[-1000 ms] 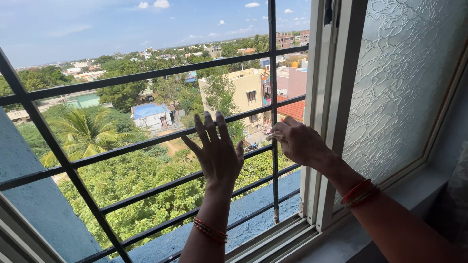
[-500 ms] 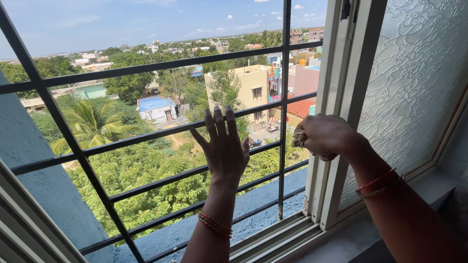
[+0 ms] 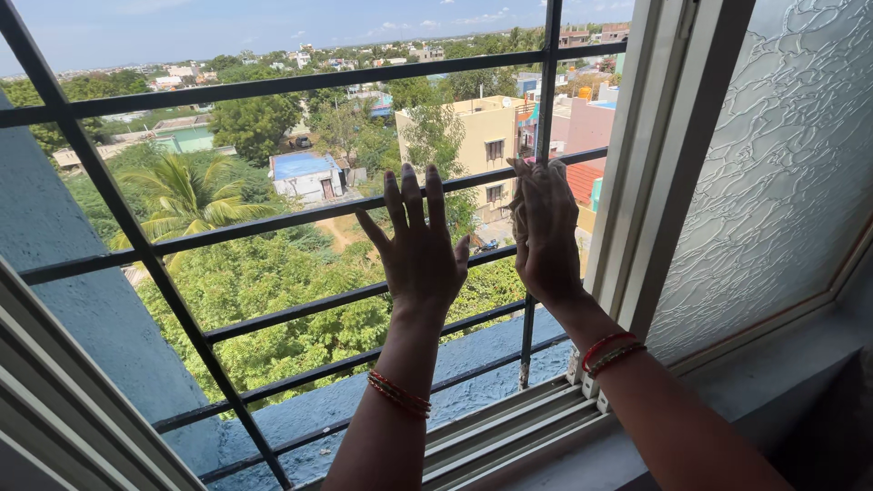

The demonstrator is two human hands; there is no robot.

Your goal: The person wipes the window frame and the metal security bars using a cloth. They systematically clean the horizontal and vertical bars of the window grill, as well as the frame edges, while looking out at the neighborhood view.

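Both your hands are flat on the clear pane, fingers spread, gripping nothing: left hand (image 3: 420, 250) mid-pane, right hand (image 3: 544, 232) by the frame (image 3: 650, 173), any cloth hidden. Looks like wiping or sliding; next move needs even palm pressure.

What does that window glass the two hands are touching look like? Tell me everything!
The clear window pane is see-through, showing trees, houses and sky beyond dark metal grille bars outside it. It stands upright in a pale sliding frame. The left hand lies flat against it with fingers spread upward. The right hand is also flat against it, near the frame's right edge, by a frosted patterned pane.
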